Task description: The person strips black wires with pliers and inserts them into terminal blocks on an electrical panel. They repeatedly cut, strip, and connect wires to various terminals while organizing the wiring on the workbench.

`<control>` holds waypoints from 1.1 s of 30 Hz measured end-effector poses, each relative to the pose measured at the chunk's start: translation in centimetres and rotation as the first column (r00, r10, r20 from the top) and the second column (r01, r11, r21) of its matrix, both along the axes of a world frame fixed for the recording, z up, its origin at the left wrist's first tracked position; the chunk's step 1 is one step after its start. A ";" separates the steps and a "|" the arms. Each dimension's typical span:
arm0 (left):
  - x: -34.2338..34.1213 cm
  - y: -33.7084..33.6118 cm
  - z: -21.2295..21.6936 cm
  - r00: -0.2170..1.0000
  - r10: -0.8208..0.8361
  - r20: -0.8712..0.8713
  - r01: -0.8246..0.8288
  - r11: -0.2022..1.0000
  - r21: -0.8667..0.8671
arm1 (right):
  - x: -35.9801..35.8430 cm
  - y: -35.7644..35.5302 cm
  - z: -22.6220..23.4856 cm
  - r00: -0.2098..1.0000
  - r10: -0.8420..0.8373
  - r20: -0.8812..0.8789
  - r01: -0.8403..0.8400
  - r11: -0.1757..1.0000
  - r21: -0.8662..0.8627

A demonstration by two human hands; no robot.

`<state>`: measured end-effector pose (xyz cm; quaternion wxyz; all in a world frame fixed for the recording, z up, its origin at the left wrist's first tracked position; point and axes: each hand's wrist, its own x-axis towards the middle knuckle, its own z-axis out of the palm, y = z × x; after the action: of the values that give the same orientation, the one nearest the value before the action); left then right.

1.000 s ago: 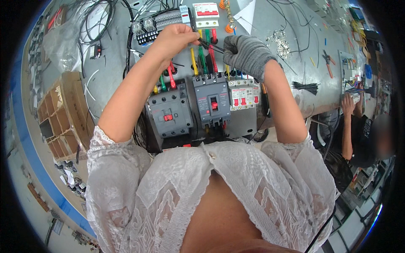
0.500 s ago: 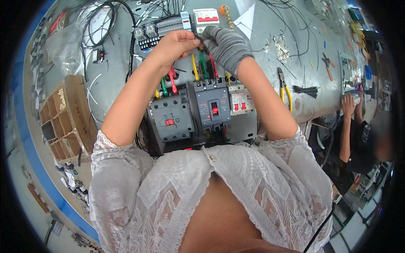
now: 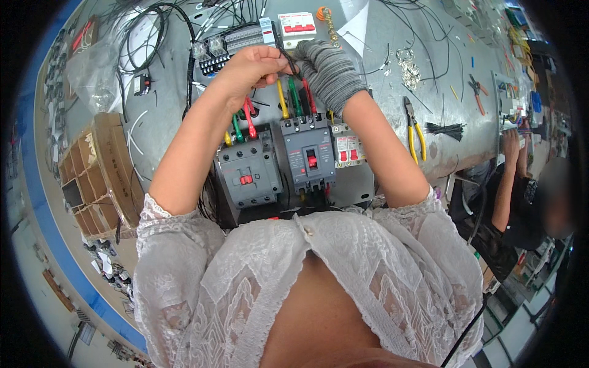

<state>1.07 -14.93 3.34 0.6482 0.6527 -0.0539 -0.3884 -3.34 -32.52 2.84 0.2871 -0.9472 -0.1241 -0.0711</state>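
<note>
Two hands close together, up at the far end of the panel (image 3: 362,184). Left hand (image 3: 248,67), bare, fingers curled in, pinching a thin black wire (image 3: 287,60) right at the fingertips. Right hand (image 3: 328,70), in a grey glove, fingers bent, tips just beside the same wire from the other side. Pinching it too or only touching: cannot tell, glove in the way.

Thin black wire right between the two hands, only a short bit showing, running mostly up and down. Left hand nearer to it, already on it.

Just below the hands, three fat wires side by side: yellow wire (image 3: 282,101), green wire (image 3: 294,98), red wire (image 3: 308,98). All three standing almost straight, long way pointing from the hands down to the top of the grey breaker (image 3: 308,156). Right hand right above them. Left hand a bit to the left, above more short coloured wires going into the dark contactor (image 3: 247,175).

On the right of the grey breaker, a small white breaker (image 3: 346,147) with red switches, just beside it. Farther right, well apart from both hands, yellow pliers (image 3: 414,129) flat on the table (image 3: 172,122), with a bunch of black ties (image 3: 446,129) near them. Beyond the hands, a black terminal block (image 3: 236,43) and a white box (image 3: 297,26) with a red top. Cardboard box (image 3: 98,172) far to the left. Another person's arm (image 3: 509,178) at the right edge, busy with other things.
</note>
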 end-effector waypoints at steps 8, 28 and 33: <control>0.4 0.0 -1.2 1.000 0.023 0.008 -0.023 1.000 0.022 | -0.1 -0.1 1.1 0.996 0.055 -0.072 -0.054 0.998 0.027; -0.3 -0.3 -0.6 0.993 0.021 0.115 -0.032 0.995 0.100 | 0.0 0.3 2.1 0.996 -0.024 0.085 0.046 0.961 -0.273; -0.2 -0.3 -0.8 0.989 -0.009 0.151 -0.008 0.993 0.115 | 0.1 1.2 1.4 0.991 -0.091 -0.100 0.060 0.958 -0.281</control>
<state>0.86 -15.27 2.51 0.6035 0.7166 -0.0804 -0.3404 -3.28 -31.34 4.20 0.1553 -0.9845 -0.0802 -0.0110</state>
